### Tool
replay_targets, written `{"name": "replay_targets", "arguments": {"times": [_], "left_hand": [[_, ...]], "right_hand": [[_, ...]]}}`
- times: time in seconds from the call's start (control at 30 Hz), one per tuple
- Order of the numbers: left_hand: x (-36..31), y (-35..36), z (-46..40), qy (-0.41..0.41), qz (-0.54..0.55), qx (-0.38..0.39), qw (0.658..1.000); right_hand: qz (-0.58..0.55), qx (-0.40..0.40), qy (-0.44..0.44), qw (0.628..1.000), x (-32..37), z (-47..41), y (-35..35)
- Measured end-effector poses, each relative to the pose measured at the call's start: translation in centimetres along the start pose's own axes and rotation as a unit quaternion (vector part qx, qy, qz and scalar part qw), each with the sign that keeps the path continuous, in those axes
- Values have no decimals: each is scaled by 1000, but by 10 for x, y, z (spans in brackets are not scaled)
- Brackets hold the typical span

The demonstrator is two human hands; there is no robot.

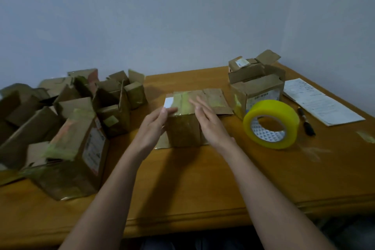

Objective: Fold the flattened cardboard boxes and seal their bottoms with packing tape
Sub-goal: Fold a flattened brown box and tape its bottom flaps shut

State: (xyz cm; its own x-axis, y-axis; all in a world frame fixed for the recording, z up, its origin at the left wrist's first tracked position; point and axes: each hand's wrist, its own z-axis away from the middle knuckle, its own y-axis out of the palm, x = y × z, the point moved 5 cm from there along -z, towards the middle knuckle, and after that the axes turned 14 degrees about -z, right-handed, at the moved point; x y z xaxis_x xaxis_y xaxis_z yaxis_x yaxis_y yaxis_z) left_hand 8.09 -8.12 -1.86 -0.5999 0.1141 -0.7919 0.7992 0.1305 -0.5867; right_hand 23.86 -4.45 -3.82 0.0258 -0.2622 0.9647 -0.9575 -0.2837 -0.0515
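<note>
— Where was the box being worked on?

— The small cardboard box (186,119) stood at the middle of the wooden table (203,178), bottom side up, with its flaps folded across the top. One flap (215,101) still jutted out to the right, past the box's edge. Old yellowish tape and a white label (168,102) showed near the top's left end.

— And the hands?

— Both sat at the box. The left hand (156,126) lay against its left near corner, fingers straight, thumb resting on the top edge beside the label. The right hand (209,119) lay over the top's right part, fingers extended and flat, pressing rather than gripping. Neither hand held anything; both were blurred, so finer finger detail could not be told.

— What did the next move turn on?

— The tape. The yellow packing tape roll (271,125) stood on the table to the right of the box, near it but apart, so the right hand was plainly the nearer one. The top's long axis ran left to right, flap seam included as far as could be judged, so a strip would probably have to run that way while the left hand pinned the flaps.

— Anything else about?

— A heap of folded boxes (67,119) on the left, a stack of open boxes (256,85) behind the roll, a black marker (306,124) and paper sheets (320,101) farther right.
</note>
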Motion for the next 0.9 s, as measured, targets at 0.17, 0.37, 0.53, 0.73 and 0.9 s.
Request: {"name": "replay_targets", "arguments": {"times": [0.17, 0.37, 0.53, 0.73, 0.9], "left_hand": [[10, -29, 27, 0, 14, -30, 999], [23, -42, 34, 5, -1, -13, 1000], [28, -43, 30, 8, -5, -10, 1000], [26, -37, 31, 26, -43, -48, 998], [32, -33, 32, 11, -111, -87, 990]], "right_hand": [[1, 23, -48, 999, -1, 13, 21], [92, 19, -98, 991, 3, 16, 36], [179, 8, -146, 973, 7, 14, 36], [183, 36, -159, 970, 8, 16, 34], [203, 37, -148, 967, 6, 18, 36]]}}
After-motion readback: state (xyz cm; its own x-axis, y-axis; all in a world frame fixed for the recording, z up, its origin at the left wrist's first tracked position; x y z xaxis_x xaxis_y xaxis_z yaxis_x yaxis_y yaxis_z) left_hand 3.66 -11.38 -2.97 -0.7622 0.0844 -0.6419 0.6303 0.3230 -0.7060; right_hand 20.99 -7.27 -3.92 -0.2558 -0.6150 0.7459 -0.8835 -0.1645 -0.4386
